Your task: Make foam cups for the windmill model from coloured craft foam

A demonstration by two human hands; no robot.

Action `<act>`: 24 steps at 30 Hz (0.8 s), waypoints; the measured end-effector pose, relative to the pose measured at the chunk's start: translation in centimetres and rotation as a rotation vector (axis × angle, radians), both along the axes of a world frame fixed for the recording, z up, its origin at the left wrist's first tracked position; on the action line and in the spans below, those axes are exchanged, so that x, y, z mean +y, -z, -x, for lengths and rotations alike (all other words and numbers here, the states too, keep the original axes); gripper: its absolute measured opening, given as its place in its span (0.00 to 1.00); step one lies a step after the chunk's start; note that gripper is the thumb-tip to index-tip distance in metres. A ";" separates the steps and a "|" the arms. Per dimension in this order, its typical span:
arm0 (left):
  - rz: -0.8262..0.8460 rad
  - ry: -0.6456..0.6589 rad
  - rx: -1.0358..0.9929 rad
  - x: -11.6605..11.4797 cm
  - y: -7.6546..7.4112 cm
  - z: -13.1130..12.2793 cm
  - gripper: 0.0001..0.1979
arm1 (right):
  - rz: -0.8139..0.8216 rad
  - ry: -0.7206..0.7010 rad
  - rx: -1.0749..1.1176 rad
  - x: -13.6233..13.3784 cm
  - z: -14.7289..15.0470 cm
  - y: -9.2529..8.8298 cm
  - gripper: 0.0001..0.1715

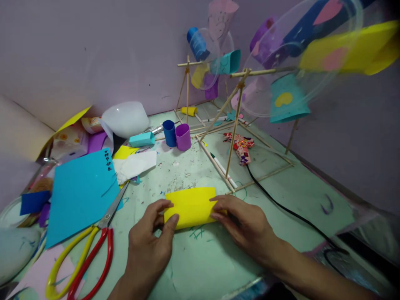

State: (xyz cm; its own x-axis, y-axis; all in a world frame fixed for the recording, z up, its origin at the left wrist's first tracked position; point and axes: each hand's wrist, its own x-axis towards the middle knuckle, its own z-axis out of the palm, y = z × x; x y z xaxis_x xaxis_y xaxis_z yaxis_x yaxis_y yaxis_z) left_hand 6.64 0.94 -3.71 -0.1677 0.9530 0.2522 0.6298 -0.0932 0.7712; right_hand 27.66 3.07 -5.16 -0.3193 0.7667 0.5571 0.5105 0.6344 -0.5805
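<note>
A folded or rolled piece of yellow paper (191, 208) lies low over the table's front middle, held between both hands. My left hand (154, 233) grips its left end, thumb in front and fingers behind. My right hand (242, 223) pinches the right end between thumb and fingers. To the left of my left hand lie large scissors (108, 216) with one yellow and one red handle, their blades pointing away from me. A blue paper tube (169, 134) and a purple paper tube (183, 137) stand upright side by side beyond the yellow paper.
Blue paper (83, 191) with handwriting lies at left, near crumpled white tissue (134, 166). At right stands a stick frame (236, 125) bearing a clear wheel with coloured paper cups; a smaller one is behind. A black cable (281, 204) runs from a patterned cloth-covered object (241, 146).
</note>
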 end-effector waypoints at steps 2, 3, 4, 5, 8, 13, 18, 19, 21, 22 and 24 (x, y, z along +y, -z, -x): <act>-0.101 0.127 0.162 0.2 0.0 0.6 0.10 | -0.022 -0.015 -0.032 0.0 -0.2 -0.2 0.09; -0.147 0.188 0.221 0.3 -0.1 0.8 0.09 | -0.011 -0.023 -0.063 0.0 -0.3 -0.3 0.12; -0.189 0.242 0.267 0.5 -0.2 1.0 0.09 | 0.005 -0.039 -0.096 0.0 -0.4 -0.3 0.15; -0.235 0.285 0.308 0.7 -0.3 1.1 0.09 | 0.022 -0.061 -0.124 0.1 -0.5 -0.4 0.17; -0.351 0.383 0.466 1.2 -0.6 1.2 0.10 | 0.069 -0.106 -0.157 0.4 -0.4 -0.5 0.20; -0.294 0.518 0.702 1.7 -1.4 1.7 0.14 | 0.112 -0.010 -0.185 1.1 0.0 -0.7 0.22; -0.145 0.550 0.712 2.2 -1.8 1.9 0.11 | 0.112 0.000 -0.251 1.2 0.2 -0.8 0.18; -0.088 0.545 0.703 2.5 -1.8 1.9 0.12 | 0.126 0.012 -0.270 1.3 0.3 -0.9 0.18; 0.010 0.516 0.674 3.1 -1.8 1.9 0.15 | 0.181 0.032 -0.311 1.6 0.5 -1.3 0.17; 0.042 0.501 0.654 3.5 -1.7 1.9 0.16 | 0.218 0.035 -0.327 1.8 0.6 -1.5 0.16; 0.098 0.493 0.607 4.1 -1.7 1.9 0.18 | 0.288 0.018 -0.344 2.3 0.8 -2.0 0.15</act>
